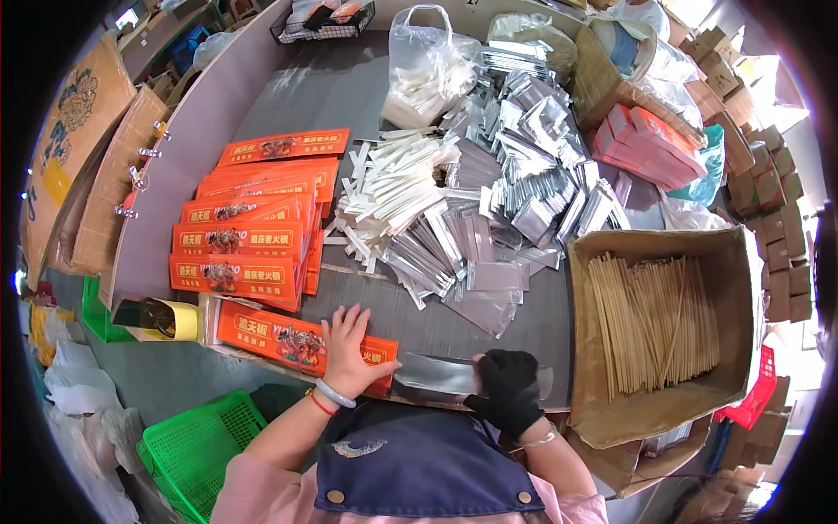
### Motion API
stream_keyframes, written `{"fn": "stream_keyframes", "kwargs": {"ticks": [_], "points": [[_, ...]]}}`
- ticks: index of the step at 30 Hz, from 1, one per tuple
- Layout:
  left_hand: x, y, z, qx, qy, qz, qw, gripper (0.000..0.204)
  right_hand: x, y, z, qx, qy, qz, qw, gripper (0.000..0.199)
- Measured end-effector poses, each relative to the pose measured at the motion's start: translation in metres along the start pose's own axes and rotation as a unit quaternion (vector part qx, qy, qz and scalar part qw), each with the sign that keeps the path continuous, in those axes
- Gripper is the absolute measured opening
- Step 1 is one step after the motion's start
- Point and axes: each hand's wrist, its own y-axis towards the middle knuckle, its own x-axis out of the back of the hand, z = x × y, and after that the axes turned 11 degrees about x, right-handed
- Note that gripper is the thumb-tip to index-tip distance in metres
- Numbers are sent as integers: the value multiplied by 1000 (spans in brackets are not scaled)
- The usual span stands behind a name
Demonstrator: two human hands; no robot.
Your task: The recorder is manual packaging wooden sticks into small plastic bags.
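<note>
An orange printed long packet (271,334) lies at the table's near edge. My left hand (347,354) rests on its right part with fingers spread, the thumb reaching toward the packet's right end. Just to the right, a shiny clear plastic packet (436,375) lies flat on the table. My right hand (511,384), in a black glove with bare fingertips, is curled over that packet, thumb and finger closed on it; the palm hides its middle. Stacked beyond my left hand are several more orange packets (240,240).
White paper-wrapped strips (388,188) and silvery plastic packets (532,131) are heaped mid-table. A cardboard box (751,306) of wooden chopsticks (650,323) stands right. Pink packs (646,144) sit far right, a plastic bag (428,52) at the back. A green basket (201,445) is below left.
</note>
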Motion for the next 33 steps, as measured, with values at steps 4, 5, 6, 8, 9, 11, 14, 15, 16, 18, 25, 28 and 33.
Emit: {"fn": "stream_keyframes", "kwargs": {"ticks": [4,5,6,8,9,11,14,15,16,18,25,28,33], "points": [[8,3,-5,-1,32,49,998,102,-48,39,29,83,59,-77,992,62],[12,7,-4,-1,41,84,996,101,-55,47,34,98,54,-91,990,65],[15,16,-2,-6,43,78,996,101,-52,47,32,100,51,-97,989,65],[14,41,4,-45,-142,32,988,96,-39,44,23,97,69,-121,985,69],[14,59,2,-47,-142,26,988,96,-37,40,16,102,66,-125,985,69],[10,96,-6,-78,-82,-98,989,90,-32,28,2,17,46,-194,980,68],[-20,141,5,-53,-78,-111,989,89,-28,10,-17,-15,35,-243,969,59],[-30,142,0,-44,-89,-138,985,88,-26,5,-21,-38,18,-249,968,56],[-32,144,-14,-46,-91,-104,989,88,-29,-1,-27,-56,34,-249,966,53],[-45,141,-31,-39,-90,-86,991,86,-30,1,-30,-61,26,-247,967,53],[7,113,-63,-101,23,-47,994,73,-30,7,-66,-75,-18,-256,964,59],[19,131,-33,-19,-137,-142,980,43,-26,15,-86,-113,-33,-283,952,66],[-11,215,30,176,-115,-199,957,22,-47,40,-105,-122,-63,-237,962,72]]}}
